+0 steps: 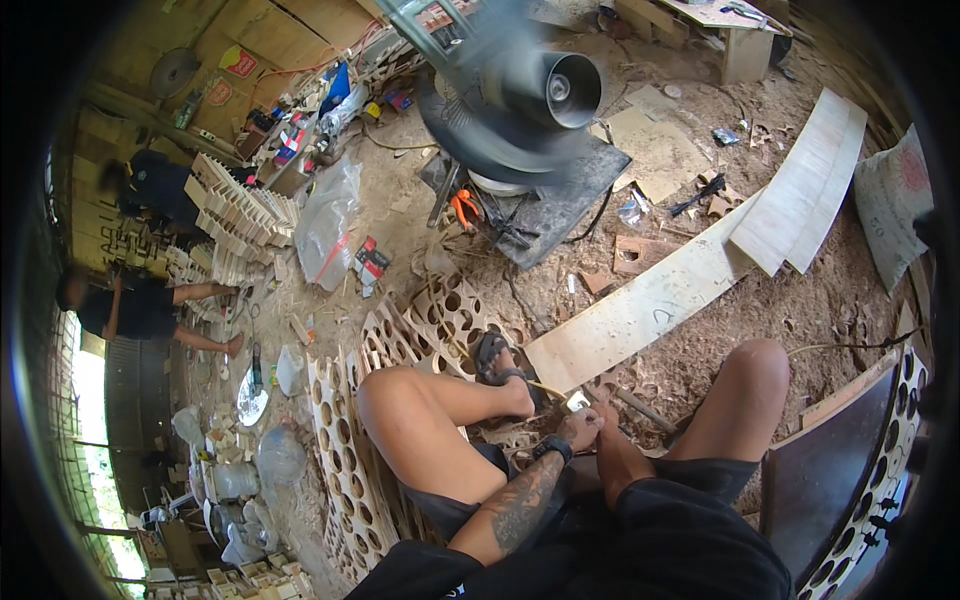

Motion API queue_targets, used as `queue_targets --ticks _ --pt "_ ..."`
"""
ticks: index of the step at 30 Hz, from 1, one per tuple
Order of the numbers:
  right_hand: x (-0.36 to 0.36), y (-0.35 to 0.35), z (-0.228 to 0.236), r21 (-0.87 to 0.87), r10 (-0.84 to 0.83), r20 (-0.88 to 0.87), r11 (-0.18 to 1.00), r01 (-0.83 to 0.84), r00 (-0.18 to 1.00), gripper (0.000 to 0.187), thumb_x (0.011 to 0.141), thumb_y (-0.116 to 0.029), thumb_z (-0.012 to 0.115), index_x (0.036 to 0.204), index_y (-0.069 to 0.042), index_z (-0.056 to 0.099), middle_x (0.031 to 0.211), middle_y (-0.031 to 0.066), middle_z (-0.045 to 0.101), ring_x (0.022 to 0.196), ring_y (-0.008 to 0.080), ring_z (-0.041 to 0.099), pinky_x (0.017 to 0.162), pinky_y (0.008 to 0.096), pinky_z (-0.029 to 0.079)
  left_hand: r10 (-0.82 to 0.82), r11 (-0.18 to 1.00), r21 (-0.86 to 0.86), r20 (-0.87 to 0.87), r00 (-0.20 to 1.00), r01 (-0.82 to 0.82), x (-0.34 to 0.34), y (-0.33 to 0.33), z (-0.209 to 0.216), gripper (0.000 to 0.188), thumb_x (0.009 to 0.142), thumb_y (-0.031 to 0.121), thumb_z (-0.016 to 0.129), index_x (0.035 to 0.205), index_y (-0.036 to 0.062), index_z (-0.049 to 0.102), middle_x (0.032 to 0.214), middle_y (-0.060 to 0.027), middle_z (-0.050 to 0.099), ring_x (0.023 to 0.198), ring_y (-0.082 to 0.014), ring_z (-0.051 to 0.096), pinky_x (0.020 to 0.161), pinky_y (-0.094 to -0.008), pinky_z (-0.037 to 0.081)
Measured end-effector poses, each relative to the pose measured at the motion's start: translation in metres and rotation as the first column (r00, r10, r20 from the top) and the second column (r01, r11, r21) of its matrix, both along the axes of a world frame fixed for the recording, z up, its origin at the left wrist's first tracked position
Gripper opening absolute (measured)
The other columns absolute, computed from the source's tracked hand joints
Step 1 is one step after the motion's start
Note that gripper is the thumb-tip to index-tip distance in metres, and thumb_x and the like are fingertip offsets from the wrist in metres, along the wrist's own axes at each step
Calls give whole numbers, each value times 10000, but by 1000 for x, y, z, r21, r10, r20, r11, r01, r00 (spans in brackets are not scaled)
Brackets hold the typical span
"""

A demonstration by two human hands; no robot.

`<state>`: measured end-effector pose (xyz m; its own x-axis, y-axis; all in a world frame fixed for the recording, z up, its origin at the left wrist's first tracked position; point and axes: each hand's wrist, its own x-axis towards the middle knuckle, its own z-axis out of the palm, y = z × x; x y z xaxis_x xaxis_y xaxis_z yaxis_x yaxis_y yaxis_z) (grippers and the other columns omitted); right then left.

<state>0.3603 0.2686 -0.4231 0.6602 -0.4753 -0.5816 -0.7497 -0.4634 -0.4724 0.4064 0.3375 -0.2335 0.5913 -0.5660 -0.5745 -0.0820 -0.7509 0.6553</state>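
In front of my lap, my left hand point(579, 431) and my right hand point(605, 416) are close together, with their fingers curled. A small whitish piece point(577, 401) shows at the fingertips of my left hand, and a yellowish cord point(546, 388) seems to run up to it. Its exact kind is too small to make out. The fingers of my right hand are closed beside it, and what they hold is hidden. A wooden stick point(645, 411) lies on the ground just right of my hands.
A long pale board point(640, 312) lies ahead, and hole-cut plywood sheets point(345, 480) are at left. Farther off stands a large fan point(500, 110) on a dark base, with orange-handled pliers point(464, 207) beside it. Two people point(135, 310) are at far left. A sack point(890, 210) leans at right.
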Motion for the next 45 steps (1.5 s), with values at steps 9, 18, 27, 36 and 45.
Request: queue_targets --ticks 9,18,27,36,45 --pt "-1 -1 12 -3 -14 9 1000 14 1000 252 819 -291 633 987 -119 709 1002 135 690 995 290 668 840 396 538 -13 1000 25 2 1000 13 1 -2 1 321 844 370 666 975 77 679 917 -142 706 871 -278 686 787 -375 530" --pt "0 3 13 -5 -24 31 1000 24 999 295 809 -299 645 1050 -136 695 1044 122 687 1001 293 664 859 397 531 -22 1000 -19 -1 1000 22 2 -2 1 312 856 344 663 973 56 678 891 -134 695 845 -253 669 773 -361 519" --pt "3 -1 17 -25 -38 160 999 43 986 350 800 -307 657 1112 -152 682 1086 110 684 1008 297 659 879 398 525 125 990 -86 182 975 -111 21 -1 -35 235 885 252 637 944 36 710 799 -100 699 755 -164 666 663 -318 520" --pt "5 -6 134 -9 133 -48 991 -133 990 280 816 -297 633 933 -64 734 1000 196 699 959 331 683 827 423 548 473 433 -288 -735 487 -854 168 -60 1 505 975 472 505 1280 70 506 1259 -95 584 1138 -255 555 973 -425 444" --pt "7 -11 168 -22 186 14 982 -185 982 214 812 -190 585 870 -45 732 933 189 703 914 340 683 803 427 543 368 78 -421 -830 419 -904 228 -110 56 601 1000 292 518 1463 7 263 1431 -215 405 1251 -295 508 1089 -432 410"
